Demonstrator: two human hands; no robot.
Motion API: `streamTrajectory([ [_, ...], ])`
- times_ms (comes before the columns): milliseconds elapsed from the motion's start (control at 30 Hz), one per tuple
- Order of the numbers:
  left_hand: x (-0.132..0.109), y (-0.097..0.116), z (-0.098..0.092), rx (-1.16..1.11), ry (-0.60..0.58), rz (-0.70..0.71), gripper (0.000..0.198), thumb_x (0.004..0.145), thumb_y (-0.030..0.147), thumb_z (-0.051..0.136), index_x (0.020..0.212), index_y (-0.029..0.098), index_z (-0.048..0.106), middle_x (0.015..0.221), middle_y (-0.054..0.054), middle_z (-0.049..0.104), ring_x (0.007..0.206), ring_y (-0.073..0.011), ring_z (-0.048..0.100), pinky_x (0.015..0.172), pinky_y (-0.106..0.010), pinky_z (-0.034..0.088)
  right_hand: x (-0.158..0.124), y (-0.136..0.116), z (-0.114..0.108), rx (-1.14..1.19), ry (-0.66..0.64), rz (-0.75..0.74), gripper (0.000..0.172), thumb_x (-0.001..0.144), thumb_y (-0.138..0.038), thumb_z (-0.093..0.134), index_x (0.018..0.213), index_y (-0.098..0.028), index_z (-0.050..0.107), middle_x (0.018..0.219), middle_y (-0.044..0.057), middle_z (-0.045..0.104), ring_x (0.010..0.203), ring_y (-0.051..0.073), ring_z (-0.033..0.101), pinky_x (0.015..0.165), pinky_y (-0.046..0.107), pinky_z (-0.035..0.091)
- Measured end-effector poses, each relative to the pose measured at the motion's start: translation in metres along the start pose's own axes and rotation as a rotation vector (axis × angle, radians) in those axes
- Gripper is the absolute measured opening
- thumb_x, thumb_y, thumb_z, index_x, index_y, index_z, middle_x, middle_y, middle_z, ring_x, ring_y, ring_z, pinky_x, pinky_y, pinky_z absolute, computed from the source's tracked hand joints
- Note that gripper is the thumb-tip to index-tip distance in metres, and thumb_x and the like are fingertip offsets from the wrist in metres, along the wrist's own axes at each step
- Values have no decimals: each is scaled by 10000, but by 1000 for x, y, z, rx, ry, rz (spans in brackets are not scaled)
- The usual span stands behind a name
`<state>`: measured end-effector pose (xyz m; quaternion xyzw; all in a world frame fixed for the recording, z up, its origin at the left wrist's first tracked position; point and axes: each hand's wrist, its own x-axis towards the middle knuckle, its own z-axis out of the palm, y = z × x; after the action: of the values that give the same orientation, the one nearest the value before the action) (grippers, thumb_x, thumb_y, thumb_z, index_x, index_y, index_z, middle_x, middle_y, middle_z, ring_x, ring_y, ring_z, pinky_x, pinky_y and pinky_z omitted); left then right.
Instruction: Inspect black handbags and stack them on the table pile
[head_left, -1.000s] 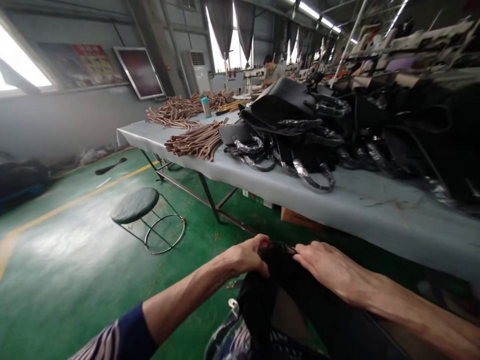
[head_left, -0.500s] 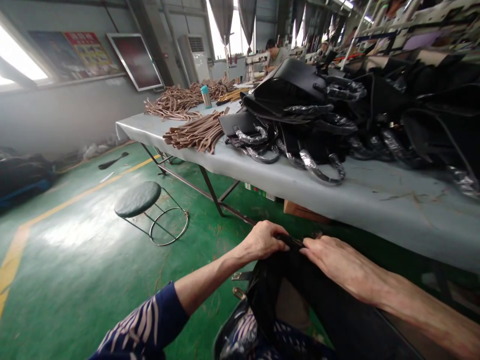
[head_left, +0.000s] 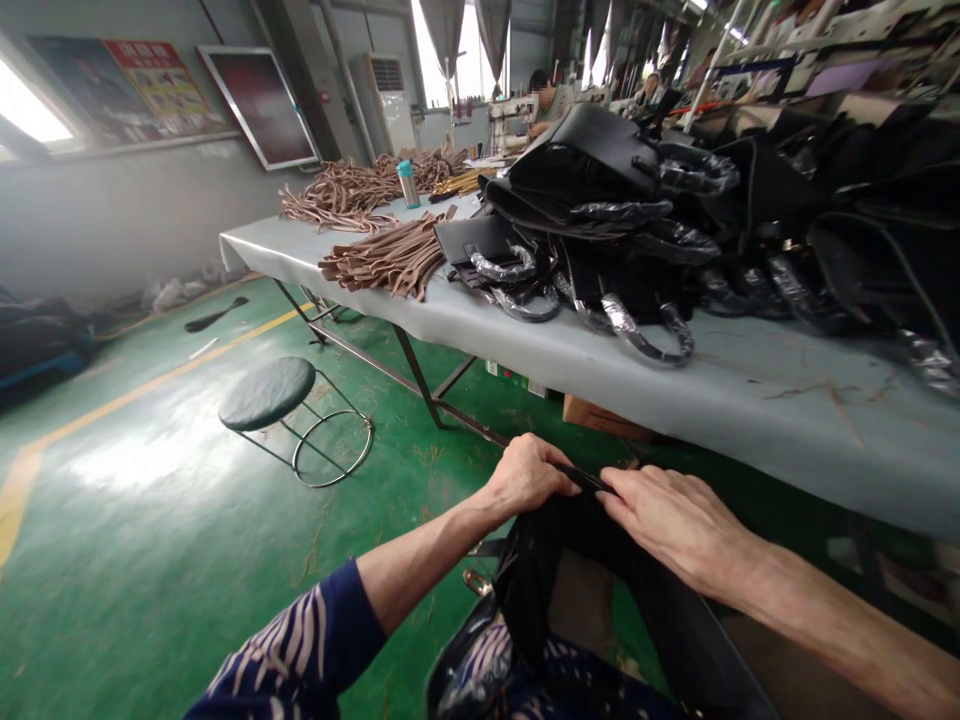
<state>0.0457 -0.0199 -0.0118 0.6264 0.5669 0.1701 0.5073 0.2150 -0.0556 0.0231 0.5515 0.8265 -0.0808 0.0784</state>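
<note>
A black bag (head_left: 570, 590) rests on my lap, low in the view, its mouth turned up. My left hand (head_left: 525, 475) is closed in a fist on the bag's top edge at the left. My right hand (head_left: 667, 520) lies over the same edge just to the right, fingers bent and pressed onto it. The two hands almost touch. A metal ring or buckle (head_left: 474, 582) hangs at the bag's left side.
A long grey-covered table (head_left: 675, 390) runs across in front, bearing a heap of black bags (head_left: 675, 220), brown strap bundles (head_left: 390, 260) and a teal bottle (head_left: 407, 184). A round stool (head_left: 268, 393) stands on the green floor at left. A person sits far back at a sewing machine.
Both hands have risen a little with the bag's edge and closed in on each other. The view has tilted down and shifted slightly.
</note>
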Motion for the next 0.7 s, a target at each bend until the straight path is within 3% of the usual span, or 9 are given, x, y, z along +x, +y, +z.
streamTrajectory([
  [233, -4, 3, 1, 66, 42, 15, 259, 589, 268, 662, 819, 176, 736, 519, 34, 529, 537, -102, 445, 470, -192, 315, 10, -15, 0, -60, 3, 45, 241, 901, -266, 377, 813, -212, 595, 751, 69, 687, 727, 233, 659, 526, 269, 335],
  [500, -3, -1, 2, 48, 28, 36, 237, 592, 243, 663, 808, 172, 730, 537, 37, 529, 564, -108, 466, 484, -196, 321, 11, -15, 3, -50, 43, 45, 253, 899, -269, 391, 778, -214, 605, 723, 73, 684, 716, 257, 659, 533, 281, 353],
  [700, -5, 4, 2, 42, -37, 72, 258, 600, 154, 638, 852, 130, 685, 572, 41, 491, 598, -109, 468, 517, -195, 332, 13, -18, -4, -36, 18, -69, 234, 915, -200, 352, 1008, -185, 566, 799, 83, 691, 781, 256, 656, 575, 299, 377],
])
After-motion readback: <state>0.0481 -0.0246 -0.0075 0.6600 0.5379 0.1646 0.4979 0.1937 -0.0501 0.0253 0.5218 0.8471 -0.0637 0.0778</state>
